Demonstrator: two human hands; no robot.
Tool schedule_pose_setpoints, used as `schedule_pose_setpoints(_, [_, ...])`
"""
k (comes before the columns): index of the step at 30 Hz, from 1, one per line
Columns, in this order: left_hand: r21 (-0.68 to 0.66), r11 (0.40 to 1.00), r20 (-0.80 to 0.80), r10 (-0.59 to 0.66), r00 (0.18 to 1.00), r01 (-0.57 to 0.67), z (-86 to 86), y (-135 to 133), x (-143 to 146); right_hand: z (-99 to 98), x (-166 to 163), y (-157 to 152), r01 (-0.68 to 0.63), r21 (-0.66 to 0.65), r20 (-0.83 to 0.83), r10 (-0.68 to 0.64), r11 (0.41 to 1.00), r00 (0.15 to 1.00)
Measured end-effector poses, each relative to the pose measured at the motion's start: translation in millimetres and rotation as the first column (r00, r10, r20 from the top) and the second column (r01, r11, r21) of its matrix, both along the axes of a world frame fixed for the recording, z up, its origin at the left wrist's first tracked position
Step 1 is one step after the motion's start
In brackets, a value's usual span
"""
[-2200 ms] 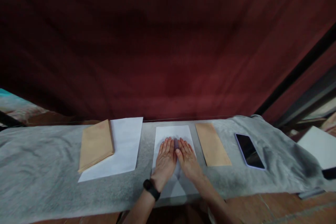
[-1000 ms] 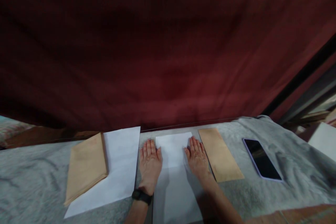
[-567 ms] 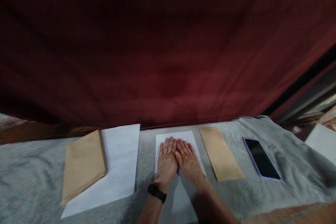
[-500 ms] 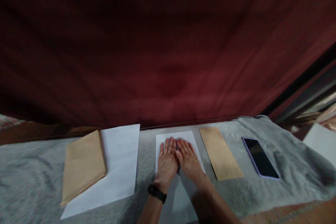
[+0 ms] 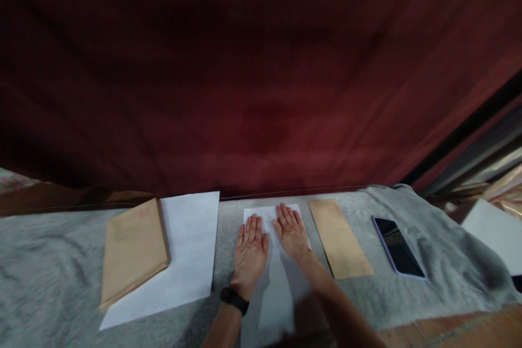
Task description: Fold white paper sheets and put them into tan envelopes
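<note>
Left hand (image 5: 252,250) and right hand (image 5: 292,231) have parted over the white sheet (image 5: 277,277)

Taking the middle of that sheet as the clock's centre, with twelve pointing away from the wearer, a black wristband (image 5: 234,300) is nearest, at eight. Beyond it the left hand lies palm down near half past ten, fingers straight and close together, crossing the sheet's left edge. The right hand is flat too, at one o'clock, its fingers slightly spread and its fingertips near the sheet's far edge. Neither pinches anything.

Half a second ago the two were side by side, touching, over the middle; now a strip of paper shows between them. In my judgement, contact has shifted from the middle of the sheet towards its two sides. How hard the palms press, I cannot tell.

Farther out, at nine, a second white sheet (image 5: 191,266) lies partly under a brown paper stack (image 5: 134,250). A single brown paper piece (image 5: 340,239) sits at two, just beside the right hand, and a phone (image 5: 398,247) farther off at half past two. These have kept their places on the grey cloth (image 5: 53,261). At twelve, behind everything, hangs a dark red curtain (image 5: 261,92).
</note>
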State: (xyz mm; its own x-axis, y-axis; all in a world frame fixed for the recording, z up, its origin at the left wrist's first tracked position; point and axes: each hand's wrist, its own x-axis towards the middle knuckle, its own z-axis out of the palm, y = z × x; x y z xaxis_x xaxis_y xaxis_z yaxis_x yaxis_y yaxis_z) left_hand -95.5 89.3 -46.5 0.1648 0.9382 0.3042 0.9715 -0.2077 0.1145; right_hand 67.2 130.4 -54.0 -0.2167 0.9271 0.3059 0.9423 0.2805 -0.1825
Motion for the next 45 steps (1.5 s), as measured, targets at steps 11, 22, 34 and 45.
schedule_pose_setpoints(11, [-0.009, 0.976, -0.008, 0.216, 0.976, -0.216, 6.1, -8, -28, -8.2, 48, -26, 0.116, 0.152, 0.041, -0.124, 0.981, 0.991])
schedule_pose_setpoints(22, [0.071, 0.972, -0.009, -0.226, 0.974, 0.226, -5.3, -61, 20, -0.5, 15, -101, -0.183, 0.121, -0.061, 0.191, 0.976, 0.98])
schedule_pose_setpoints(34, [0.004, 0.99, -0.047, -0.144, 0.989, 0.144, 7.2, -73, -12, -3.5, 75, -111, -0.114, 0.069, 0.021, 0.113, 0.991, 0.993])
schedule_pose_setpoints(45, [-0.255, 0.957, 0.319, -0.05, 0.946, 0.137, 17.0, -57, -64, 12.8, 126, -102, -0.356, -0.322, -0.096, 0.344, 0.877, 0.934])
